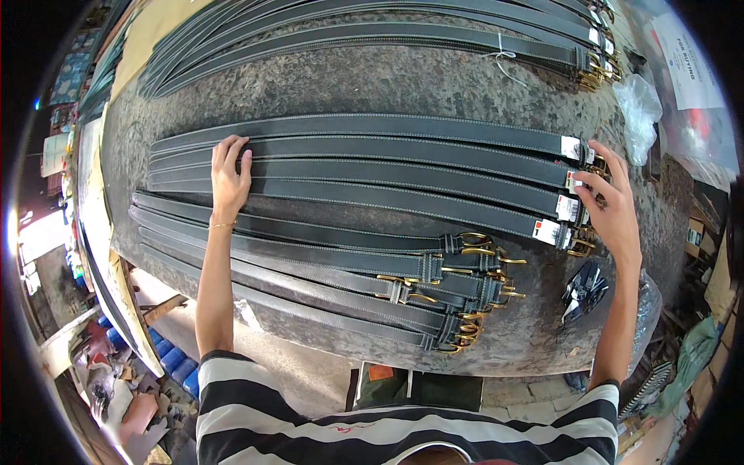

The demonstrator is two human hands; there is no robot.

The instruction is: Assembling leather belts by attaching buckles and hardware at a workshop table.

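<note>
Four black belts with pale edge stitching lie side by side in a fan across the table, the topmost belt (349,125) farthest from me. My left hand (231,174) rests on them near their left ends, fingers bent and slightly apart. At their right ends my right hand (616,205) is spread over the buckles and tags, one fingertip touching a white tag (572,183). Another white tag (567,208) and a gold buckle (581,243) show just left of and below that hand. Parts of the other buckles are hidden under its fingers.
Nearer to me lies a pile of black belts (341,267) with gold buckles (469,329). More belts (372,35) lie along the far side, one bundle bound with white string (505,68). Plastic bags (639,116) and a dark bundle (583,291) sit on the right of the worn table (527,341).
</note>
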